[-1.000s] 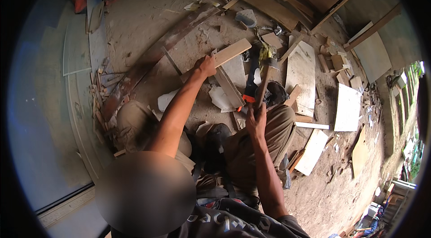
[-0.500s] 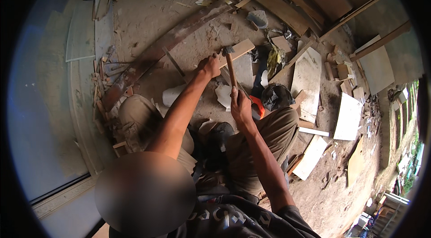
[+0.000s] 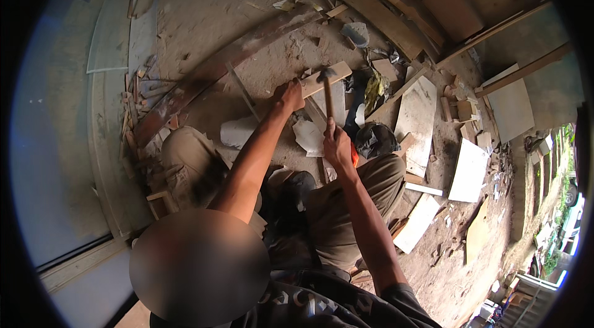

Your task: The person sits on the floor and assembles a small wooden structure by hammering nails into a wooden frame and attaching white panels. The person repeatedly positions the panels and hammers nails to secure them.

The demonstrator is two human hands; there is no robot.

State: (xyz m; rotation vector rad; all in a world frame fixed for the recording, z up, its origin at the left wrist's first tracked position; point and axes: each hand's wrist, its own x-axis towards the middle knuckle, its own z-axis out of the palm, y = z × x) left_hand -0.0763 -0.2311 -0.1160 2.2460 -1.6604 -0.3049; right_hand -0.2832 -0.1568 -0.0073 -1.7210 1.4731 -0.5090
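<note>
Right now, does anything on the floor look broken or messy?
Yes. Just left of the right hand, a white piece has a ragged edge, as if broken. Black plastic lies crumpled by the right knee. Wood scraps are scattered over the dirt floor, so it looks messy.

Left fingers (image 3: 295, 94) on wooden board (image 3: 314, 84), right fingers (image 3: 337, 138) gripping hammer (image 3: 329, 100)

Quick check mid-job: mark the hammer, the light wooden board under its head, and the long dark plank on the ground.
Hammer (image 3: 329, 98): head view, on its handle.
Light wooden board (image 3: 314, 84): head view, on its upper face.
Long dark plank (image 3: 249, 50): head view, near its middle.
</note>
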